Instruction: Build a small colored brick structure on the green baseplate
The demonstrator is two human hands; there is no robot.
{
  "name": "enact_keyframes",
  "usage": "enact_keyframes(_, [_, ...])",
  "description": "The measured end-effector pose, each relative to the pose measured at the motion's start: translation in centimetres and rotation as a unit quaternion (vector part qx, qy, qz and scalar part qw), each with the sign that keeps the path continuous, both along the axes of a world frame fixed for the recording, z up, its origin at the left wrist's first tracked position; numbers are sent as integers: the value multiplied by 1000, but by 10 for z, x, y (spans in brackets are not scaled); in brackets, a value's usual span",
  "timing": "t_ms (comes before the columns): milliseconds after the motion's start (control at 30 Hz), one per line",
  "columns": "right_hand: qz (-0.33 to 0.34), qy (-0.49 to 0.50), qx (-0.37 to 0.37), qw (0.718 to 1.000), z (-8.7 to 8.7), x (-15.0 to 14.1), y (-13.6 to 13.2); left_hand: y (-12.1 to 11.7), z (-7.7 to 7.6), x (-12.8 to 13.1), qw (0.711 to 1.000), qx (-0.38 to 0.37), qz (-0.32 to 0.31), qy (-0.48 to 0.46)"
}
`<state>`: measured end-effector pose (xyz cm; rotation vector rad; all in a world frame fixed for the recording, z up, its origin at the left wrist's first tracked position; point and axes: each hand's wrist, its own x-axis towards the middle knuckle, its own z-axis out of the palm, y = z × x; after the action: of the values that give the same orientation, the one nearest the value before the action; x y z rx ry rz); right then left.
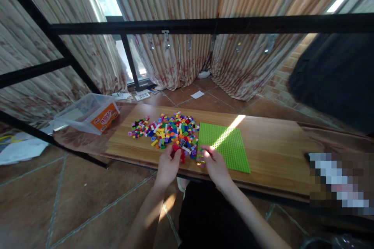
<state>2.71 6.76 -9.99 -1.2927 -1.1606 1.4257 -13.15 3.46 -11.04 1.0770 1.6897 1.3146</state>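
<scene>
left hand [168, 164]: pinching red piece [182, 157] | right hand [216, 166]: curled, contents unclear, at near-left corner of plate [233, 151] | bricks [175, 128]: heaped just beyond left hand | bin [101, 118]: well left of both

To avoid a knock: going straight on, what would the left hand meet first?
The left hand would likely meet the pile of bricks just ahead, though hand height above the table is unclear.
</scene>
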Motion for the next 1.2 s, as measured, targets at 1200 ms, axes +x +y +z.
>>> enact_keyframes(1200, [75, 9, 31, 997, -4, -20, 11, -16, 1, -2, 939, -22, 46, 339])
